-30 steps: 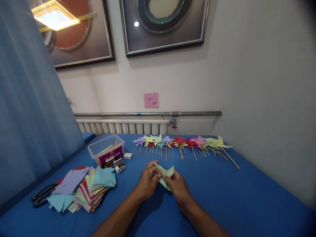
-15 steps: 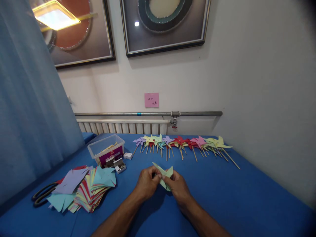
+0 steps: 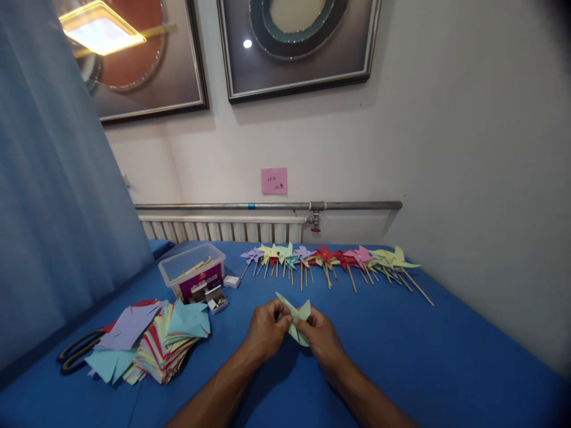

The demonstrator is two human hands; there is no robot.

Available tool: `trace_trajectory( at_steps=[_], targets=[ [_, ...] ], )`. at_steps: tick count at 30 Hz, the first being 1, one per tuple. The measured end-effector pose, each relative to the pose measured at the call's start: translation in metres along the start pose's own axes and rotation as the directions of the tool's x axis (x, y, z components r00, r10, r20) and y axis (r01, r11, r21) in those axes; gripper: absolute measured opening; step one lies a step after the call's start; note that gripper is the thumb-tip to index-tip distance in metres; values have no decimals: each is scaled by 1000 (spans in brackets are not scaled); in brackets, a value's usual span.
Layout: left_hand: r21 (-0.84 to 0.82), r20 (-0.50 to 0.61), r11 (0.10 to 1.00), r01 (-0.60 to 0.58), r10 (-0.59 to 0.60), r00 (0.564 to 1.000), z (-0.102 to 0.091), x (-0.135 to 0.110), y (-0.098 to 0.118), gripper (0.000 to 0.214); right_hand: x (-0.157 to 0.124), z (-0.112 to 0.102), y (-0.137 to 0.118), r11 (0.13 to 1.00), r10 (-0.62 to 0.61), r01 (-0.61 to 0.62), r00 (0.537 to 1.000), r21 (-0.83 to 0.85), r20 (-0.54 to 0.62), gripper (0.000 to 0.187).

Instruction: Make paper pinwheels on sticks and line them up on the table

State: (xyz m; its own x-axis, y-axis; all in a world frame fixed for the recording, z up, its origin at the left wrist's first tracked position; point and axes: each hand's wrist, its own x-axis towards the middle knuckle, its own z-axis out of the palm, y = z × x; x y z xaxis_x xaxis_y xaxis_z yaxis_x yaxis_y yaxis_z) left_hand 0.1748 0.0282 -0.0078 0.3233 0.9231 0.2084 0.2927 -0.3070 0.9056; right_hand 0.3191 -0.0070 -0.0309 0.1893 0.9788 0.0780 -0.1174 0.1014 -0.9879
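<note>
A light green paper pinwheel (image 3: 300,337) with folded blades is held between my two hands above the blue table. My left hand (image 3: 267,329) pinches its left side, thumb and fingers meeting near the centre. My right hand (image 3: 323,336) grips the right side, its thumb also close to the middle. The fingers hide the pinwheel's centre, so I cannot tell whether a pin is in it. To the left lies a fanned stack of cut paper squares (image 3: 160,348) in several colours. A small open box (image 3: 217,300) with shiny metal bits stands behind the stack.
Finished pinwheels on sticks (image 3: 328,257) lie in a row at the back. A clear plastic tub (image 3: 214,252) holds wooden sticks, with a small white box (image 3: 231,282) beside it. Black-handled scissors (image 3: 74,356) stick out from under paper at the left. A blue curtain (image 3: 57,178) hangs there.
The right-hand blade of the green pinwheel has shifted slightly inward. Both hands stay in nearly the same place, still gripping it.
</note>
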Motion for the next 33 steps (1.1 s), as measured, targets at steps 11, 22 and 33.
trace_trajectory(
  at_steps=[11,22,33],
  targets=[
    [-23,-33,1000,7,-8,999,3,-1,0,4,0,-1,0,999,-23,23,1000,-32,-2,41],
    [-56,-43,998,-6,3,999,5,-2,-1,5,1,-1,5,998,-36,34,999,-54,-22,40],
    [-26,-48,999,-35,33,998,6,-1,-5,6,-1,0,5,1000,-5,5,1000,0,-27,39]
  ],
)
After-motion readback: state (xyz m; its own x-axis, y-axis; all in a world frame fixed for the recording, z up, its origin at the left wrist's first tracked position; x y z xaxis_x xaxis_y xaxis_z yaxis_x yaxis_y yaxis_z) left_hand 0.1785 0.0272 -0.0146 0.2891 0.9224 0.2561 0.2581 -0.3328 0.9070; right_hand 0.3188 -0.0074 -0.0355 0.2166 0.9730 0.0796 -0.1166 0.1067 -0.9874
